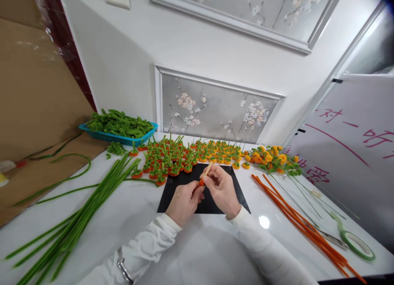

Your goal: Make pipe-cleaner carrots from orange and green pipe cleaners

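Note:
Both hands meet over a black mat [238, 192] on the white table. My left hand [184, 201] is closed, pinching a small orange chenille piece [201, 181] between thumb and fingers. In my right hand [221, 189], the fingers are closed on a short pale stick [209, 168], which looks wooden and touches the orange piece. How the orange piece sits around the stick is partly hidden by the fingers. Just beyond the mat stand many small orange chenille shapes with green tops [174, 169].
Green chenille stems [89, 207] lie left, near a blue basket [154, 131] of green pieces. Yellow-topped shapes [226, 151] stand behind. To the right are orange chenille stems [303, 225], orange-yellow flowers [267, 155], thin wires [304, 192], a metal tool [334, 239] and green tape [358, 244].

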{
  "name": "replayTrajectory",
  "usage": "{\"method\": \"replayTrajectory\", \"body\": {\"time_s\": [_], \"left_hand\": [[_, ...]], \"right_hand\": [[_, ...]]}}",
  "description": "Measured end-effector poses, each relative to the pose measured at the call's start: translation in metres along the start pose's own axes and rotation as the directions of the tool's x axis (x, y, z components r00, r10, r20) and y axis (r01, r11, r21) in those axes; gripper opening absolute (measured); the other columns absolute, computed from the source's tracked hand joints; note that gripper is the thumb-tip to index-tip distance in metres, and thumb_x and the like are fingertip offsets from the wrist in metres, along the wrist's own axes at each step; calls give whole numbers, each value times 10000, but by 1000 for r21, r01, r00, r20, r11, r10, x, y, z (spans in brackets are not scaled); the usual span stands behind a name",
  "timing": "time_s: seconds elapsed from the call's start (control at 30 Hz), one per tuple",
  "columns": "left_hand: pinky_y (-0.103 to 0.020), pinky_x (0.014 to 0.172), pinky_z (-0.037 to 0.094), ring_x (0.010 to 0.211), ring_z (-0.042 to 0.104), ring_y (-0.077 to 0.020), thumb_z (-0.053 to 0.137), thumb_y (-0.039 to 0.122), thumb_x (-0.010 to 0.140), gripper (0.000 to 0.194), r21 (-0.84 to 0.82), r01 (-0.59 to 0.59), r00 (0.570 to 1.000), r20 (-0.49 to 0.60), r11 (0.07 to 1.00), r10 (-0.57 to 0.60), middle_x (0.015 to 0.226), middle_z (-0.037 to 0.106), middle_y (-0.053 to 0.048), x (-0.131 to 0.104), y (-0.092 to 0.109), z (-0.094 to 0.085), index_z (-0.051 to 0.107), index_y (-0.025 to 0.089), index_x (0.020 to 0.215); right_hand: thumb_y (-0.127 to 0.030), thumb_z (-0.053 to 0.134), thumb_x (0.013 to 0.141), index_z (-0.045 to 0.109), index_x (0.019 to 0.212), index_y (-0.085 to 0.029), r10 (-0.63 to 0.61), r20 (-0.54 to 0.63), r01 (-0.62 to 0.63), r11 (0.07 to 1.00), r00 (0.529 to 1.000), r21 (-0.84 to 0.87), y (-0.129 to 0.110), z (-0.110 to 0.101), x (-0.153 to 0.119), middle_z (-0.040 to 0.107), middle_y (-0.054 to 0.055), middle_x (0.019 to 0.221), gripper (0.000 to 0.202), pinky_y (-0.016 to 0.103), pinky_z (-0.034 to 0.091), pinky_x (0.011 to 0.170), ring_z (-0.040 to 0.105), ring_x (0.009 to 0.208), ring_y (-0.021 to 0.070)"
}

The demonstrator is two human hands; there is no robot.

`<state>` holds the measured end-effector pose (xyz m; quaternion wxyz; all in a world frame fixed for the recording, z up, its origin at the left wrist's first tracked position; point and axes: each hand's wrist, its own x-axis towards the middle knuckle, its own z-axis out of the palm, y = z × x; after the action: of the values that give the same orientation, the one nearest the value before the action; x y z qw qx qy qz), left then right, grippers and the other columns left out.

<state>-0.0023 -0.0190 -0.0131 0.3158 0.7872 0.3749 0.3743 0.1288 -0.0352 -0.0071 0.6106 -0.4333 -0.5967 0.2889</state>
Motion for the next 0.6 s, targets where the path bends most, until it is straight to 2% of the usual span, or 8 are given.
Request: {"method": "replayTrajectory", "body": {"time_s": [0.07,0.17,0.23,0.3,0.37,0.43,0.6], "left_hand": [[-225,522,414,510,556,-123,456,297,855,293,-18,9,1000,-11,1000,-9,572,612,-17,1,-1,0,575,152,630],[-230,532,459,559,566,-123,533,331,806,208,-266,104,993,73,958,-88,685,640,-26,3,-2,-2,612,141,786],[-248,556,495,567,563,-112,610,310,742,284,-435,183,981,145,882,-132,781,656,-30,5,0,-3,581,143,970],[-258,554,505,528,537,-93,635,282,710,383,-499,225,972,169,837,-160,816,658,-36,5,3,-4,531,142,1052],[-243,510,486,488,503,-80,606,284,732,334,-476,223,973,165,850,-163,795,654,-41,5,4,-5,538,132,1022],[-227,496,462,500,502,-86,566,290,768,270,-406,170,983,130,898,-127,775,651,-43,4,3,-6,572,132,986],[-234,585,458,582,560,-122,547,276,802,219,-132,0,998,-61,991,-8,733,655,-23,2,-4,-8,629,169,975]], "right_hand": [[-277,566,799,533,861,-190,0,-8,0,1000,1000,31,0,1,0,555,6,737,112,254,452,635,527,669,133],[-286,570,805,542,865,-186,27,-8,-25,991,1000,133,2,-2,3,581,15,774,120,257,458,671,549,714,137],[-298,574,810,549,888,-187,32,-31,-25,979,999,204,4,-8,5,599,22,819,138,264,459,718,560,764,140],[-308,585,807,552,903,-194,32,-62,-14,963,998,270,6,-15,8,603,20,844,153,263,456,735,560,783,136],[-314,596,802,555,917,-202,41,-63,-19,950,997,313,8,-21,9,610,18,860,166,252,456,704,555,758,127],[-317,604,796,556,961,-210,60,-32,-47,949,998,310,7,-27,8,625,30,909,202,249,458,666,552,740,126],[-313,624,781,545,1060,-224,39,-29,-30,962,999,271,5,-38,8,636,59,1003,304,268,467,622,540,712,128]]}}
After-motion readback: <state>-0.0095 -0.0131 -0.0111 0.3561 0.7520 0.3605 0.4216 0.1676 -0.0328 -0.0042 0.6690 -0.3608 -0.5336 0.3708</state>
